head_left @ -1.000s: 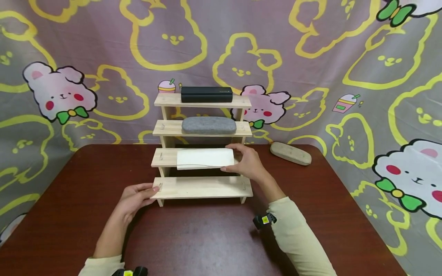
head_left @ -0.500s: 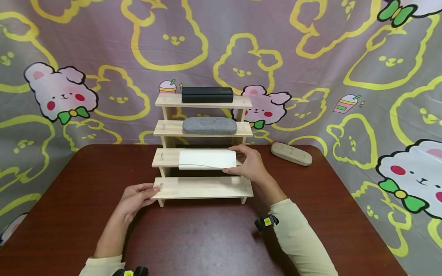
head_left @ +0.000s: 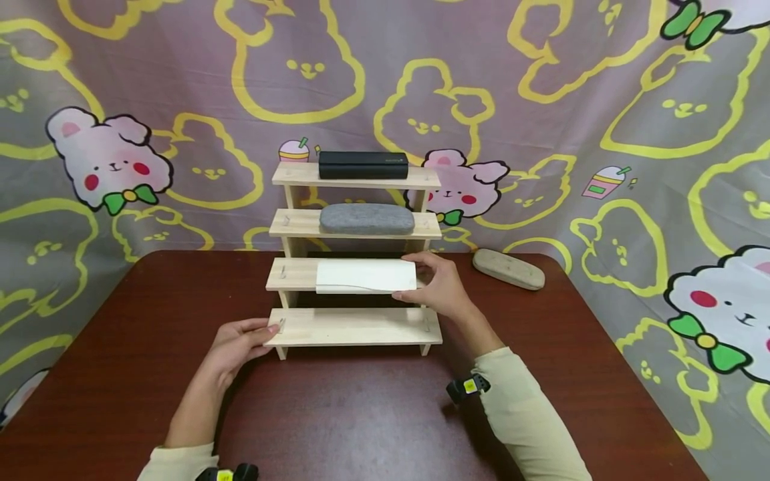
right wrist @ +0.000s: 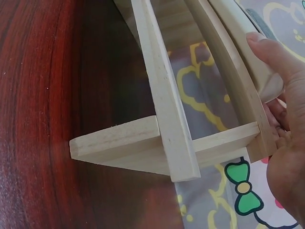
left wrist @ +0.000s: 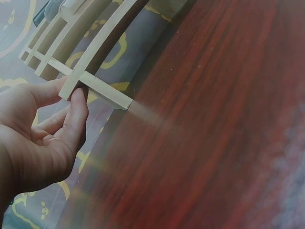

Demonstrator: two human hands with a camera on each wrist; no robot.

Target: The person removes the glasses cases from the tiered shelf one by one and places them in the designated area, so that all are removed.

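A pale wooden four-tier display rack (head_left: 355, 329) stands on the table. With thumb and fingers my left hand (head_left: 242, 344) grips the left end of its lowest shelf; the left wrist view shows thumb and fingertips on either side of the board (left wrist: 78, 81). On the second shelf from the bottom lies a white glasses case (head_left: 363, 275) with a flap along its front. My right hand (head_left: 440, 284) holds this case by its right end, thumb at the front and fingers behind. Close up, the thumb (right wrist: 262, 45) lies along the case's edge (right wrist: 269, 86).
A grey fabric glasses case (head_left: 367, 219) sits on the third shelf and a black case (head_left: 363, 166) on the top one. To the right, a beige glasses case (head_left: 508, 268) lies on the dark red table (head_left: 361, 414). A patterned curtain (head_left: 198, 80) hangs close behind.
My right hand has slid the white glasses case slightly to the right along its shelf. The left hand keeps its grip on the lowest shelf.
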